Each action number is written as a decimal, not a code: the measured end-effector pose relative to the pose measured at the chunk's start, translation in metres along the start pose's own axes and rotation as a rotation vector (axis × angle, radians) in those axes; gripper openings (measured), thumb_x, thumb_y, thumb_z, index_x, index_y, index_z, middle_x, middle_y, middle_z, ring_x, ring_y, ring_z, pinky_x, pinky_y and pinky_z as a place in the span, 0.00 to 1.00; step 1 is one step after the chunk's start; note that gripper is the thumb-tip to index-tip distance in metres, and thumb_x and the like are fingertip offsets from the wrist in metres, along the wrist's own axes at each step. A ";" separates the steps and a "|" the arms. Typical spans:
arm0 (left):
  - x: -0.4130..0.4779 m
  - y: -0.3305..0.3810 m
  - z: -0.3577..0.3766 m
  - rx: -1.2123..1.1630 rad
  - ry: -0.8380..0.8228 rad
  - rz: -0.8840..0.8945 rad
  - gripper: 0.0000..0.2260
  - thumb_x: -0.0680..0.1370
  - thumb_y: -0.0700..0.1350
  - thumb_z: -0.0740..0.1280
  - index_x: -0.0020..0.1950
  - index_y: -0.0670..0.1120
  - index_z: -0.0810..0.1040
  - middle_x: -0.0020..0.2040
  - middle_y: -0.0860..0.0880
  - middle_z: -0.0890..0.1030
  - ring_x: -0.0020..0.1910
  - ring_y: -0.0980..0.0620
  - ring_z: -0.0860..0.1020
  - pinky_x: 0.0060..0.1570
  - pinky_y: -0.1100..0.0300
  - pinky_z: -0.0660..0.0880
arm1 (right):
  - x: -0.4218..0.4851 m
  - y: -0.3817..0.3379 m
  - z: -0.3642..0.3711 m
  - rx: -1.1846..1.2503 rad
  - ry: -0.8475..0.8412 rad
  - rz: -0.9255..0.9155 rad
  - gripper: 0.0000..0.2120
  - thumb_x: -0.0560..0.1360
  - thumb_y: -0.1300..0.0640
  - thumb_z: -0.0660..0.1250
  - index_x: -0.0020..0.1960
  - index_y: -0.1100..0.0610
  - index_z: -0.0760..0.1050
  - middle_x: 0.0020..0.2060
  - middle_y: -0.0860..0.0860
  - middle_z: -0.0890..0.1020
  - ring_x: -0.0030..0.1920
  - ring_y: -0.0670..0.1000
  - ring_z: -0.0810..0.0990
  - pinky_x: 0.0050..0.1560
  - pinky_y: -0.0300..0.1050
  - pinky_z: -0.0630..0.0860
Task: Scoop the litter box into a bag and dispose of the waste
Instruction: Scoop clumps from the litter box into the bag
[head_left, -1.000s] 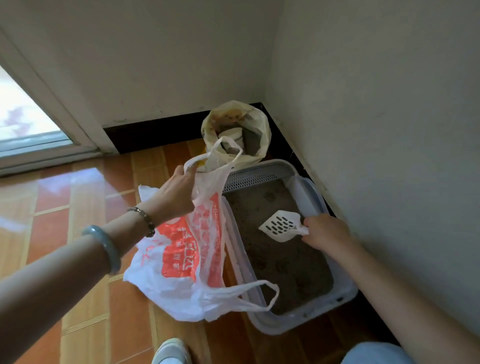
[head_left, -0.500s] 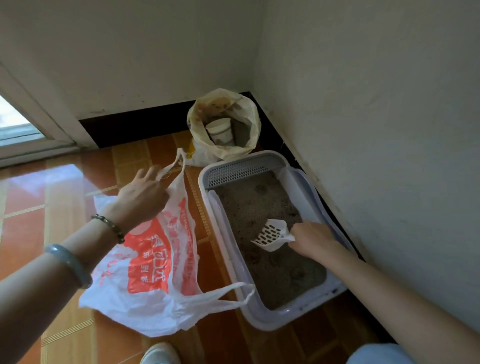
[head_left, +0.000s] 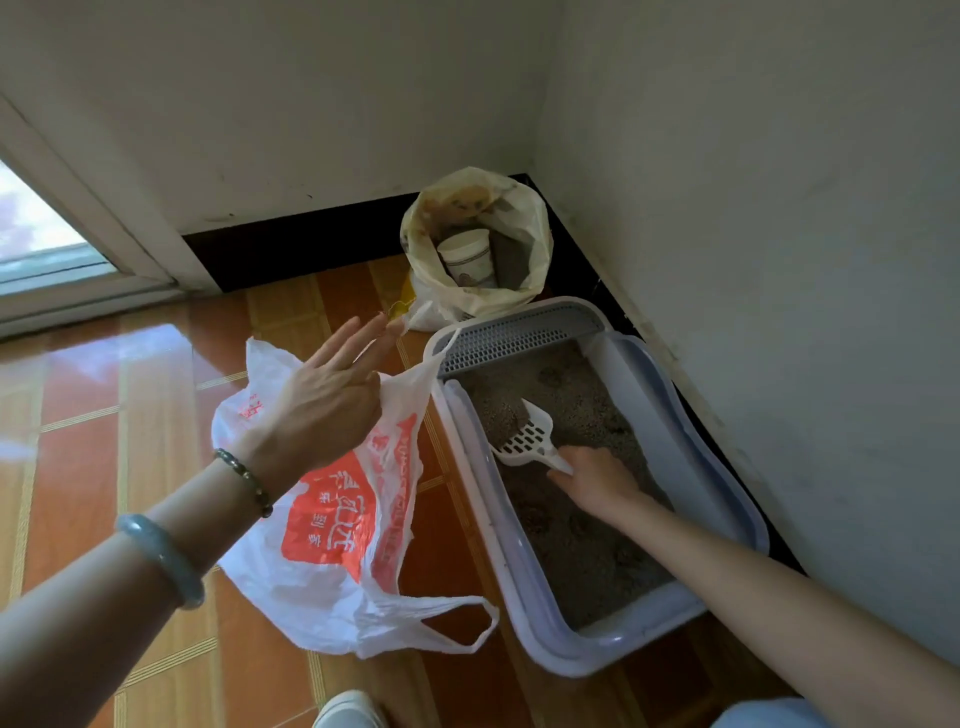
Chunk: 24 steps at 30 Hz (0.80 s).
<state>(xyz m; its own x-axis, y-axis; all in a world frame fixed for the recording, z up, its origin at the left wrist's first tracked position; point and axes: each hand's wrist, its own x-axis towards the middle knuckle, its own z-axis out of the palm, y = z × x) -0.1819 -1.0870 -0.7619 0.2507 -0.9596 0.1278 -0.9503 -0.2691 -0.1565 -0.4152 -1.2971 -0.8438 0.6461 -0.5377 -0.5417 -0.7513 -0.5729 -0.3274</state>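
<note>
The right hand (head_left: 597, 480) grips the slotted litter scoop (head_left: 530, 439), which is dug into the litter box (head_left: 571, 657) just ahead of its fingers. The left hand (head_left: 322, 410) is spread straight, and the plastic bag (head_left: 332, 545) seems to hang only off its thumb. The bag's mouth sags, so a scoopful could spill. Half a second ago those fingers curled round the handle.

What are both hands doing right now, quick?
Left hand: open, fingers straight, against the plastic bag.
Right hand: gripping the litter scoop.
</note>
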 end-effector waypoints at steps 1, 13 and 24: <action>0.001 0.000 0.000 0.013 -0.018 0.018 0.04 0.68 0.40 0.74 0.39 0.39 0.84 0.62 0.39 0.78 0.72 0.45 0.65 0.74 0.51 0.45 | 0.001 0.000 0.001 0.024 -0.012 0.004 0.12 0.77 0.50 0.62 0.59 0.52 0.74 0.50 0.52 0.80 0.49 0.53 0.79 0.49 0.47 0.76; 0.008 0.004 -0.020 -0.298 -0.055 -0.044 0.05 0.76 0.34 0.66 0.48 0.40 0.71 0.27 0.49 0.72 0.20 0.52 0.69 0.18 0.56 0.72 | -0.029 0.031 -0.028 0.182 0.080 -0.125 0.07 0.77 0.50 0.63 0.54 0.49 0.73 0.41 0.49 0.79 0.40 0.47 0.77 0.38 0.42 0.71; 0.002 0.015 -0.038 -0.190 -0.110 0.013 0.07 0.73 0.37 0.68 0.47 0.44 0.84 0.48 0.47 0.83 0.45 0.49 0.82 0.30 0.65 0.75 | -0.055 0.033 -0.073 0.144 0.189 -0.195 0.10 0.76 0.49 0.63 0.57 0.48 0.74 0.42 0.50 0.81 0.41 0.49 0.79 0.44 0.49 0.76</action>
<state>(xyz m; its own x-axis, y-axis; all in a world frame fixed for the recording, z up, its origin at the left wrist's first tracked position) -0.2026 -1.0898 -0.7264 0.2471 -0.9688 0.0174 -0.9687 -0.2465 0.0311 -0.4654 -1.3320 -0.7681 0.7836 -0.5393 -0.3085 -0.6131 -0.5905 -0.5248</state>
